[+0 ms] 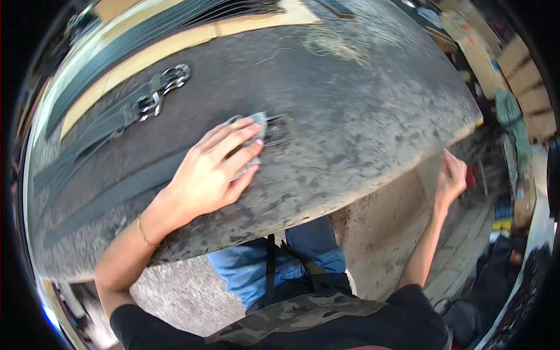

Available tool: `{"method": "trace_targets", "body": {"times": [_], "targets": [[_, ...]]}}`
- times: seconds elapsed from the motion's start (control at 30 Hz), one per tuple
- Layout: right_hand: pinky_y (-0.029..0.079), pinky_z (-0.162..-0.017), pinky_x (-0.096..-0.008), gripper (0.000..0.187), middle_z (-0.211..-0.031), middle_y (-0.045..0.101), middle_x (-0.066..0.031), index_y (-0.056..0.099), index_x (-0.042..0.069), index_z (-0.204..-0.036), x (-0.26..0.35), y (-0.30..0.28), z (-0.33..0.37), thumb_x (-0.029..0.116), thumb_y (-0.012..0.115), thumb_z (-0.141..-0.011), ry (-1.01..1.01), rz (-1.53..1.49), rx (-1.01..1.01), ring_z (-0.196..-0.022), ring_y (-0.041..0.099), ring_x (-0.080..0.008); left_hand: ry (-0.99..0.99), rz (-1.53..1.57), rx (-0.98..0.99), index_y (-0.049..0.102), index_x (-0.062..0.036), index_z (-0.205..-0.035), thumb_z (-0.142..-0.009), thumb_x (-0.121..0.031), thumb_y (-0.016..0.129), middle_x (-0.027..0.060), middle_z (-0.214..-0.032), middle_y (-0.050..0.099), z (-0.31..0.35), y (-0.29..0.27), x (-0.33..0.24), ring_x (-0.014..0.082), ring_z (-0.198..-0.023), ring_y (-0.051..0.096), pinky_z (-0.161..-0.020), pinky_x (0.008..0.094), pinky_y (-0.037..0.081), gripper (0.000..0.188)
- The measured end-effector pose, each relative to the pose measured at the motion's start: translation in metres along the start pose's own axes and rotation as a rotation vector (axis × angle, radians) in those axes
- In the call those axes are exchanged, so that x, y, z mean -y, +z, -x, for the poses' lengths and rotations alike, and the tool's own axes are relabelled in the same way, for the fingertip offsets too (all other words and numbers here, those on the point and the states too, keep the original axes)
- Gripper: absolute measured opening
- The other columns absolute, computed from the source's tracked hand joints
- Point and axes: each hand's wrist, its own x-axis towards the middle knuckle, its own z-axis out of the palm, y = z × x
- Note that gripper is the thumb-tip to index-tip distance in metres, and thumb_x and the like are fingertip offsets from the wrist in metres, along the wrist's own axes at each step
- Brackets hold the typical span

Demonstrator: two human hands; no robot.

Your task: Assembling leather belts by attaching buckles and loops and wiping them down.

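My left hand [213, 163] lies on the table, its fingers pressing a small grey cloth [260, 121]. Just beyond the fingertips a metal buckle [277, 130] shows, at the end of a black belt [131, 179] that runs left under my hand. Part of the buckle end is hidden by cloth and fingers. Off the table's right edge, my right hand [452, 179] is raised with its fingers closed together. Whatever it may hold is too blurred to make out.
Black belts with shiny buckles [162, 90] lie at the left of the dark, worn table [361, 134]. Further back are more black straps [146, 55] on a pale board [248, 24] and a tangle of light threads [338, 45]. Cardboard boxes [528, 87] line the right side.
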Motion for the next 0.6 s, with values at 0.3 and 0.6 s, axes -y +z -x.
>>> {"method": "trace_targets", "body": {"times": [0.3,0.6], "targets": [[0.039,-0.048,-0.0151,0.026,-0.083,0.061,0.0003,0.059,0.003,-0.114,-0.103,0.016,0.011,0.02,0.065,-0.093,1.196,-1.22,0.199,-0.065,0.053,-0.0033,-0.057,0.295,-0.348,0.05,-0.0016,-0.062,-0.079,-0.002,0.07,0.0077,-0.061,0.048,0.013,-0.004,0.018,0.0224,-0.049,0.047,-0.046,0.0348,0.035,0.026],[0.039,-0.06,-0.0169,0.027,-0.085,0.061,0.0043,0.065,0.006,-0.115,-0.048,-0.015,-0.038,0.024,0.064,-0.095,0.871,-0.906,0.058,-0.07,0.051,-0.0023,-0.129,0.105,-0.191,0.067,-0.0016,-0.102,-0.079,-0.013,0.071,0.0123,-0.099,0.062,0.003,0.006,0.016,0.0272,-0.09,0.059,-0.075,0.038,0.049,0.027]]}}
